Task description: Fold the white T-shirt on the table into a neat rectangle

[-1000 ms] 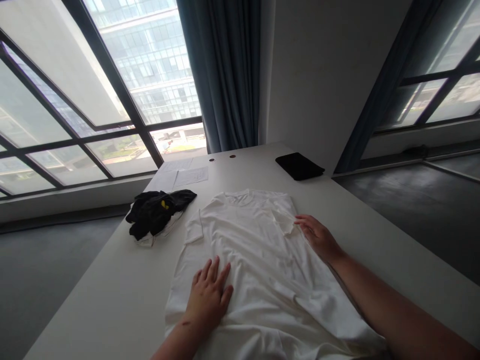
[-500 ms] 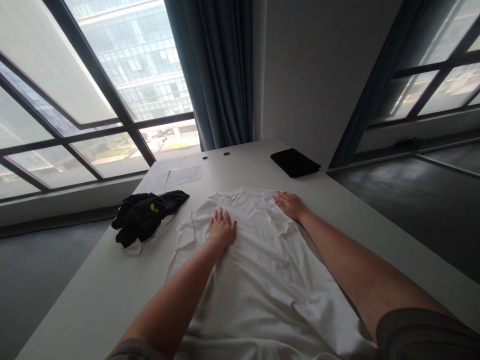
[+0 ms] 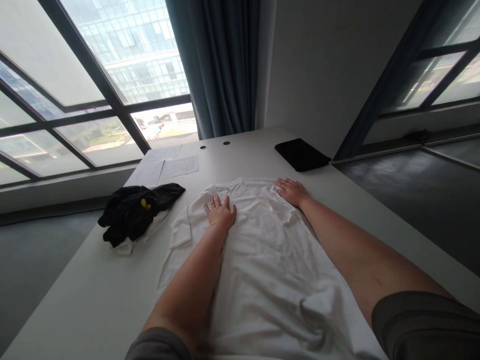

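A white T-shirt [image 3: 262, 255] lies spread over the table, its neckline away from me and its lower part wrinkled. My left hand [image 3: 220, 212] rests flat on the upper chest of the shirt, fingers spread. At the shirt's far right shoulder, my right hand [image 3: 290, 191] lies palm down with the fingers stretched out. Neither hand grips the cloth. The shirt's left sleeve [image 3: 181, 230] lies to the left of my left hand, and the right sleeve is folded inward over the front.
The white table [image 3: 86, 295] carries a heap of black clothes [image 3: 131, 212] at the left, with pale cloth under it. Printed papers [image 3: 180, 166] lie behind the heap. A folded black item [image 3: 303, 154] sits at the far right edge. Windows and a blue curtain [image 3: 225, 70] stand beyond.
The view has shifted slightly, so things appear moved a little. My left hand has spread its thumb and fingers somewhat more on the shirt; my right hand stays at the shoulder.
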`<move>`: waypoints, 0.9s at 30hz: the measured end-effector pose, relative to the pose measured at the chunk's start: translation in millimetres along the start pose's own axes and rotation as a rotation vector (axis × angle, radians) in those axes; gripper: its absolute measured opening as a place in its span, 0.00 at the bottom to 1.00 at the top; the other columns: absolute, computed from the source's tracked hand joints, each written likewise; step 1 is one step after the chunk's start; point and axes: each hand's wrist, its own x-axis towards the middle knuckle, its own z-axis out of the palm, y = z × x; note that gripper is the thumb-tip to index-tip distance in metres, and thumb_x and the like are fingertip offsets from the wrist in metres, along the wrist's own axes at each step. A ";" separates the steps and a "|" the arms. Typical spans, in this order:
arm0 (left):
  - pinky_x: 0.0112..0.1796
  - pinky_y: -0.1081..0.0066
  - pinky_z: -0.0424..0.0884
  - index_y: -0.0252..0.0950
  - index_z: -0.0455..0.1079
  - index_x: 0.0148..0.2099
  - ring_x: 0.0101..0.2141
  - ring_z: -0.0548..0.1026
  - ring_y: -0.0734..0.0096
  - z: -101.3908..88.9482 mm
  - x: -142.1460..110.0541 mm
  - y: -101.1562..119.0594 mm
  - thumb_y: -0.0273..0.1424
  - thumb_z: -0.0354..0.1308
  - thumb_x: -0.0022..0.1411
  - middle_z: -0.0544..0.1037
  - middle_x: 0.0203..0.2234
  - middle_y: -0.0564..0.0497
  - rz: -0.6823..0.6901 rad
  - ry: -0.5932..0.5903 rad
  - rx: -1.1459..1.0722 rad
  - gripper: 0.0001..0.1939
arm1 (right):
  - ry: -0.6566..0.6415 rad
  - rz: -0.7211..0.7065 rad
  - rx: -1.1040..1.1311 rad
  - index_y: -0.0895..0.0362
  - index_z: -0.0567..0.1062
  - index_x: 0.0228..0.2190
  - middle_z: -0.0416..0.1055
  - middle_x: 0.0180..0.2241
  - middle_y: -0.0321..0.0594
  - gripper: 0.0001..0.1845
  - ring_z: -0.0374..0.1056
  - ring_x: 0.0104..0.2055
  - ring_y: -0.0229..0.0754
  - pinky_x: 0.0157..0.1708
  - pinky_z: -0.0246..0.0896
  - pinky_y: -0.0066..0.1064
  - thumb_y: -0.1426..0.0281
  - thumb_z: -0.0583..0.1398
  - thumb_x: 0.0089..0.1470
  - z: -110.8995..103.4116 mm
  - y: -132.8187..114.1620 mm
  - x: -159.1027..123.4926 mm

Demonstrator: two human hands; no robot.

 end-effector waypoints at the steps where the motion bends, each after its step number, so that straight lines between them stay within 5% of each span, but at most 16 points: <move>1: 0.69 0.39 0.40 0.49 0.52 0.76 0.74 0.45 0.47 -0.5 -3.4 -0.2 0.52 0.41 0.71 0.47 0.76 0.47 0.019 -0.009 -0.001 0.36 | -0.002 -0.002 -0.003 0.41 0.64 0.68 0.54 0.73 0.31 0.31 0.52 0.73 0.54 0.70 0.47 0.59 0.53 0.47 0.68 0.7 1.0 2.1; 10: 0.71 0.44 0.40 0.44 0.50 0.77 0.74 0.44 0.53 1.5 -32.0 3.0 0.50 0.40 0.72 0.46 0.76 0.50 0.155 -0.048 -0.039 0.36 | 0.024 -0.016 -0.011 0.44 0.66 0.67 0.56 0.72 0.34 0.31 0.55 0.72 0.52 0.69 0.49 0.54 0.54 0.49 0.68 -0.1 5.2 8.4; 19: 0.70 0.41 0.39 0.50 0.52 0.76 0.74 0.44 0.46 -4.8 -4.2 -5.8 0.51 0.40 0.72 0.45 0.76 0.52 0.024 -0.017 -0.061 0.35 | 0.081 -0.030 0.013 0.49 0.72 0.64 0.62 0.69 0.38 0.28 0.59 0.69 0.52 0.68 0.53 0.50 0.59 0.51 0.67 4.1 10.1 10.6; 27: 0.70 0.42 0.40 0.49 0.53 0.76 0.74 0.45 0.46 -4.1 0.5 -7.3 0.51 0.41 0.71 0.47 0.76 0.50 0.040 0.001 -0.044 0.35 | 0.167 -0.040 0.000 0.53 0.77 0.60 0.70 0.64 0.40 0.26 0.61 0.68 0.51 0.69 0.53 0.44 0.65 0.52 0.65 5.3 10.2 9.1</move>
